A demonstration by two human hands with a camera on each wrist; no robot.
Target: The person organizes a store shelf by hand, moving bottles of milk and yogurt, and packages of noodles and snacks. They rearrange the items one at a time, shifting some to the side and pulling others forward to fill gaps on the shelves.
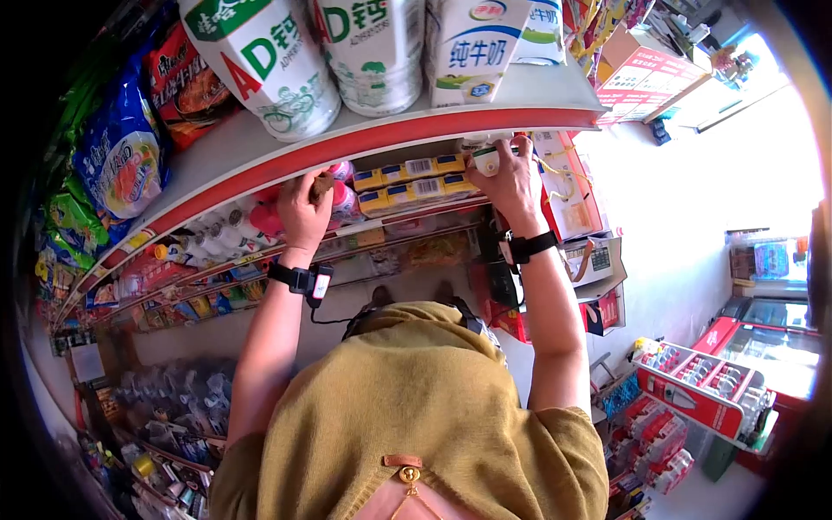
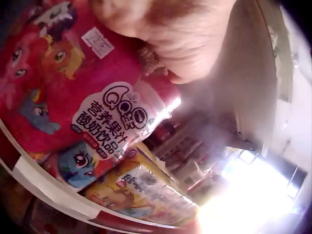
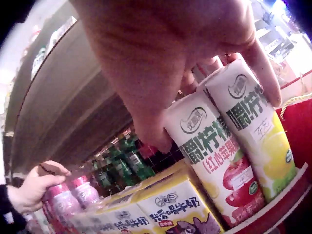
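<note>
My left hand (image 1: 302, 215) pinches a crumpled brown cloth (image 1: 321, 187) just above the pink-capped yogurt drink bottles on the shelf. A large pink pony-printed label (image 2: 58, 83) and a pink bottle cap (image 2: 165, 92) lie right under that hand in the left wrist view. With thumb on one side and fingers on the other, my right hand (image 3: 165, 58) grips two tall drink cartons at their tops. One is the apple carton (image 3: 214, 156), the other the lemon carton (image 3: 258, 122). Both stand nearly upright at the shelf's right end.
Yellow milk boxes (image 1: 416, 178) are stacked between my hands. Close overhead, the upper shelf's red edge (image 1: 373, 143) curves above both hands, with large white bottles (image 1: 368, 61) on it. Green bottles (image 3: 129, 163) stand deeper in. A red carton (image 1: 568, 186) is at the right.
</note>
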